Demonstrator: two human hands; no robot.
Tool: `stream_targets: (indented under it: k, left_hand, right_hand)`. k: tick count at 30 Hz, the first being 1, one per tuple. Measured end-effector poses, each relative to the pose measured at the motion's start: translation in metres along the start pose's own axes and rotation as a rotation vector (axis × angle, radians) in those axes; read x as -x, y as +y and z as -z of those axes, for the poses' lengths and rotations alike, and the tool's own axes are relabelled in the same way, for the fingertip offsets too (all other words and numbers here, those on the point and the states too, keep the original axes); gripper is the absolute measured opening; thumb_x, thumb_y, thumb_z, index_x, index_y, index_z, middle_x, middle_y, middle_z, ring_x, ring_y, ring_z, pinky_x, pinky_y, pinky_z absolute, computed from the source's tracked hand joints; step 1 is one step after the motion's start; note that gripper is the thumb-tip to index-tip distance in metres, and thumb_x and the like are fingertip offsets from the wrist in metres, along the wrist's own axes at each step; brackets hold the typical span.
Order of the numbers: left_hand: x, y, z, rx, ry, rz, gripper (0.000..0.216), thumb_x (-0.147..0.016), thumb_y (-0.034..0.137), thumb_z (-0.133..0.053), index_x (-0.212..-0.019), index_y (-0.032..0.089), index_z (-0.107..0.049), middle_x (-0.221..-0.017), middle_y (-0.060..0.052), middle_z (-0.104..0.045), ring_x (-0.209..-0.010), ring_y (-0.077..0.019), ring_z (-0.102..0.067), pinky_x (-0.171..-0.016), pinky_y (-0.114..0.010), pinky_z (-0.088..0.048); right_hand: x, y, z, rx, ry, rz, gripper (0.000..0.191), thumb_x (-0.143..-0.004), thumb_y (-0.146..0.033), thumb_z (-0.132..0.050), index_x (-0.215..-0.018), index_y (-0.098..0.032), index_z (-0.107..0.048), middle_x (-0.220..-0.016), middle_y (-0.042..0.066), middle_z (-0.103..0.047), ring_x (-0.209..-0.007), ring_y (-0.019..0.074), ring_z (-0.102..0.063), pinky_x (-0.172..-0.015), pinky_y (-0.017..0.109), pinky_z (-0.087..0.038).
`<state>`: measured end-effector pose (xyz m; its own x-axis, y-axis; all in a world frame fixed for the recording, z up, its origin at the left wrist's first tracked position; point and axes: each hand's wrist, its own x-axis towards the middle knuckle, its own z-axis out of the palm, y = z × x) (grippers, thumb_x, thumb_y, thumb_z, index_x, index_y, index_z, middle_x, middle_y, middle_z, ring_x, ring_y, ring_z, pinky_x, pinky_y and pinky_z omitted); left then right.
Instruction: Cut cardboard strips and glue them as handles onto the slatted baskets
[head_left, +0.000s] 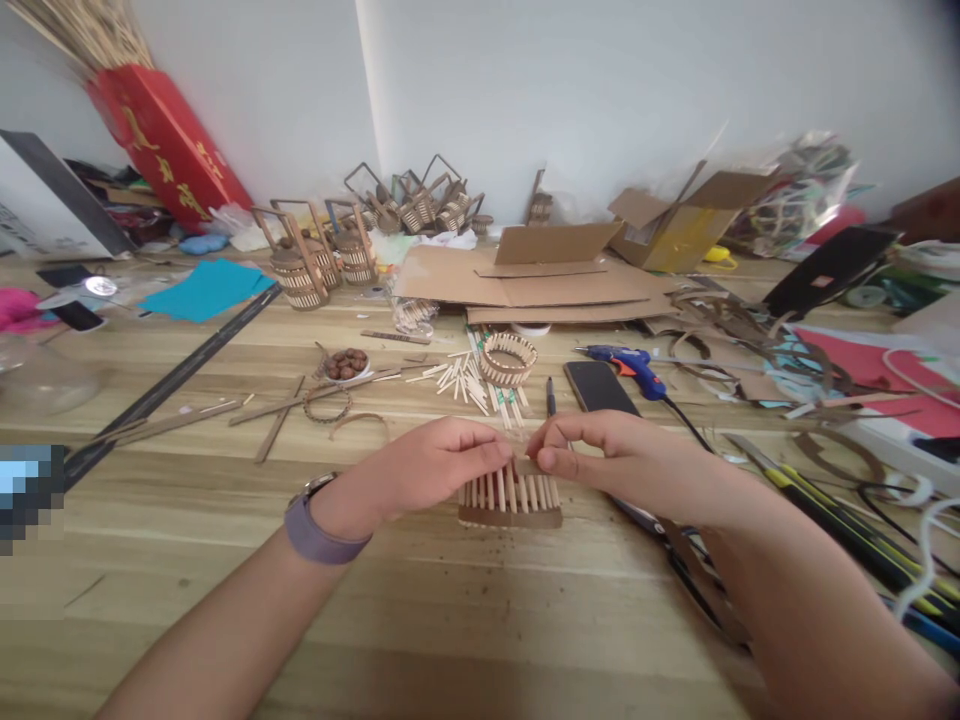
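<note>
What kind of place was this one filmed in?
Probably a small craft workshop: a blue glue gun lies on the wooden table, near loose pale sticks, with handled slatted baskets standing toward the wall.

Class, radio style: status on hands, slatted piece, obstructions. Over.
Left hand, right hand: pinching at slatted piece, far side. Brown band along its near edge. Pen, phone beyond right hand; no obvious blockage.
</note>
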<state>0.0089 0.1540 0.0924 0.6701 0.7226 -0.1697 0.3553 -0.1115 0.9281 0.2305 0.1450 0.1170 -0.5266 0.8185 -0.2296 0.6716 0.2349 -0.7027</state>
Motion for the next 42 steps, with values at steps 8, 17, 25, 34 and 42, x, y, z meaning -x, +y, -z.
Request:
stream_targets:
  k: [8,17,25,34,42]
  left_hand:
    - [-0.001,-0.002,-0.001,-0.001,0.025,0.013,0.037,-0.094,0.048,-0.043,-0.079,0.018,-0.058,-0.075,0.002,-0.052,-0.075,-0.0145,-0.046,-0.071,-0.026,-0.038]
    - [-0.001,-0.002,-0.001,0.005,-0.013,-0.024,0.044,-0.093,0.055,-0.044,-0.069,0.019,-0.046,-0.067,0.005,-0.035,-0.065,-0.0118,-0.034,-0.059,-0.024,-0.029]
    - [0.0,0.0,-0.002,0.052,-0.037,0.027,0.044,-0.086,0.06,-0.055,-0.073,0.018,-0.053,-0.066,0.005,-0.039,-0.061,-0.0108,-0.035,-0.056,-0.024,-0.028]
    - [0.001,-0.003,-0.001,-0.018,-0.024,0.038,0.034,-0.09,0.05,-0.054,-0.08,0.017,-0.06,-0.066,0.005,-0.049,-0.059,-0.0099,-0.041,-0.054,-0.023,-0.032]
    - [0.005,0.002,-0.003,-0.136,0.063,-0.025,0.029,-0.092,0.042,-0.053,-0.081,0.017,-0.062,-0.066,0.004,-0.054,-0.058,-0.0095,-0.045,-0.052,-0.022,-0.031]
  right_hand:
    - [0.001,0.002,-0.002,0.004,0.035,-0.046,0.043,-0.086,-0.063,-0.051,-0.078,-0.022,-0.064,-0.076,0.0,-0.061,-0.075,0.0188,-0.053,-0.067,0.03,-0.04]
    - [0.002,-0.005,-0.003,0.069,0.053,-0.07,0.049,-0.084,-0.068,-0.047,-0.078,-0.022,-0.065,-0.076,0.002,-0.063,-0.075,0.0201,-0.055,-0.068,0.031,-0.041]
    - [0.0,-0.006,-0.003,0.094,0.064,-0.069,0.05,-0.084,-0.068,-0.047,-0.076,-0.022,-0.064,-0.074,0.002,-0.063,-0.073,0.0198,-0.055,-0.066,0.031,-0.04]
    - [-0.001,-0.007,-0.006,0.134,0.056,-0.093,0.053,-0.085,-0.069,-0.042,-0.08,-0.021,-0.065,-0.078,0.004,-0.066,-0.075,0.0216,-0.057,-0.068,0.034,-0.042]
    - [0.001,-0.001,-0.005,0.125,0.095,0.041,0.041,-0.091,-0.056,-0.044,-0.082,-0.022,-0.064,-0.1,0.007,-0.069,-0.093,0.0234,-0.061,-0.085,0.038,-0.044]
